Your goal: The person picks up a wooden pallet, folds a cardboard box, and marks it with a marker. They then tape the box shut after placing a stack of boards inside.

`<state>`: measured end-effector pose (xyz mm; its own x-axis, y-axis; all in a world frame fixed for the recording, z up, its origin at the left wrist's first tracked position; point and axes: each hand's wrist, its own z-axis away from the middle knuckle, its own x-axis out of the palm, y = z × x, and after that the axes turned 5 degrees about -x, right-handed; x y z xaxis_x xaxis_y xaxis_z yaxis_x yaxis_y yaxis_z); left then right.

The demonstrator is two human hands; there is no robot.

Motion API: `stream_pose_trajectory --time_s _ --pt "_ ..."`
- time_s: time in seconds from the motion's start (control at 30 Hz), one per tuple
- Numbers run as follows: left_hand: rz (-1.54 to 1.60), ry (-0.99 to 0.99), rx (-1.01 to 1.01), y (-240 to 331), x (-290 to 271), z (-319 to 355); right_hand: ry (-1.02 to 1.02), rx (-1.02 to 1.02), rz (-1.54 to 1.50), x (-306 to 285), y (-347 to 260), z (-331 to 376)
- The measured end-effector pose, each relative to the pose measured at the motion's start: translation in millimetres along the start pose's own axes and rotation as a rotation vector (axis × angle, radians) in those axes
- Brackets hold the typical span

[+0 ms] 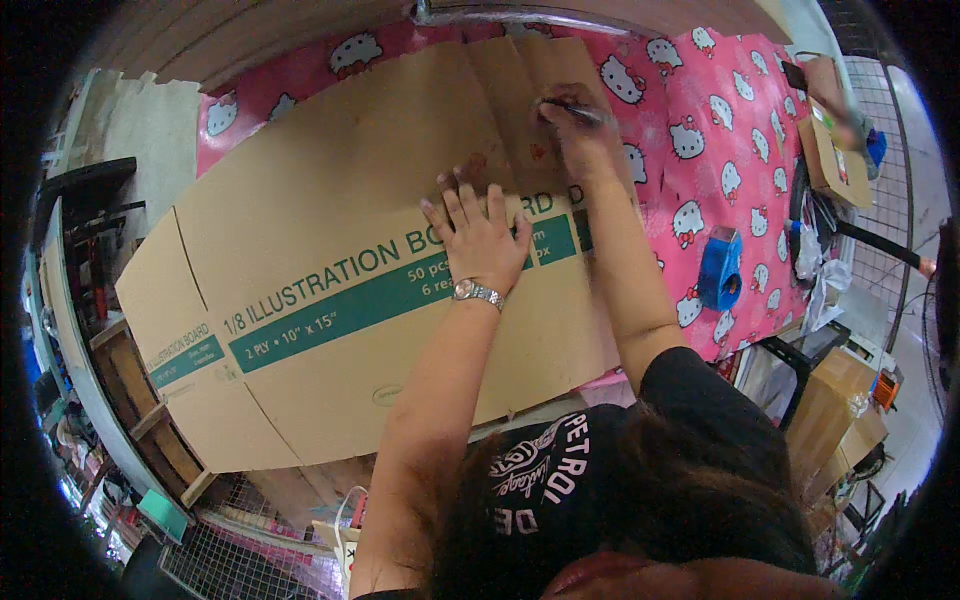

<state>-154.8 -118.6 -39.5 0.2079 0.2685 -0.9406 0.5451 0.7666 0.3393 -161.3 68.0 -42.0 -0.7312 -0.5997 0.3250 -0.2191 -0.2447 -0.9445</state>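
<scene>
A large flattened brown cardboard box (pixel 330 400) with a green printed band lies across the table, its fold lines showing. My left hand (pixel 482 240) rests flat on it near the middle, fingers spread, a metal watch (pixel 478 292) on the wrist. Farther off and to the right, my right hand (pixel 580 130) is closed around a slim dark pen (pixel 572 106), somewhat blurred. The pen's tip end is by the board's far right part, close to a crease; whether it touches the cardboard I cannot tell. Small reddish marks show on the cardboard between my hands.
A pink cat-patterned cover (pixel 735 130) lies under the cardboard. On it at the right stands a blue tape dispenser (pixel 720 268). An opened small carton (pixel 832 160) sits at the far right, and a brown box (pixel 835 400) stands below. Wooden framing (pixel 130 390) is at the left.
</scene>
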Motion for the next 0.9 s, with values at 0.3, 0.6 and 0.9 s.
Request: stream_pose_trajectory --time_s 0.3,0.6,0.9 --pt "-0.004 0.000 0.003 4 0 -2 -0.360 0.046 0.452 -56 34 -13" --pt "-0.047 0.068 0.037 4 -1 -2 -0.311 0.078 0.205 -39 28 -6" --pt "-0.030 0.089 0.039 5 -1 -1 -0.361 -0.092 0.557 -55 46 -12"
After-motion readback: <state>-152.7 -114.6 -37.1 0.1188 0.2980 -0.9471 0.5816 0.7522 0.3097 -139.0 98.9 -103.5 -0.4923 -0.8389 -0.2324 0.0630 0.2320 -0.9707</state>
